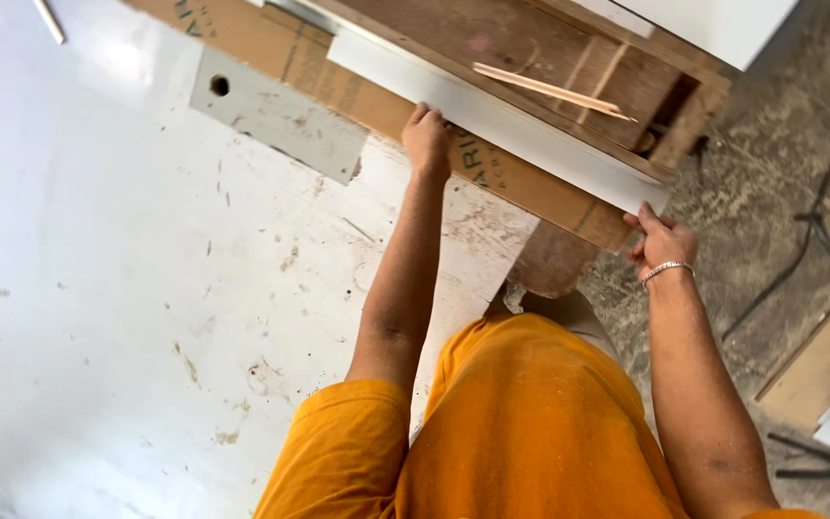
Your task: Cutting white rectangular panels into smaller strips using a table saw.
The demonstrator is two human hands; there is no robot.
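White strip (492,120) | being held diagonally across brown board (530,192) | left hand (427,139) being pressed mid-length, fingers closed on edge | right hand (663,242) being clamped on near end.

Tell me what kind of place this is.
Probably a carpentry or furniture workshop. Both hands hold a long white laminate strip against a brown board, stacked wooden boards lie above it, and the concrete floor is dusty with offcuts.
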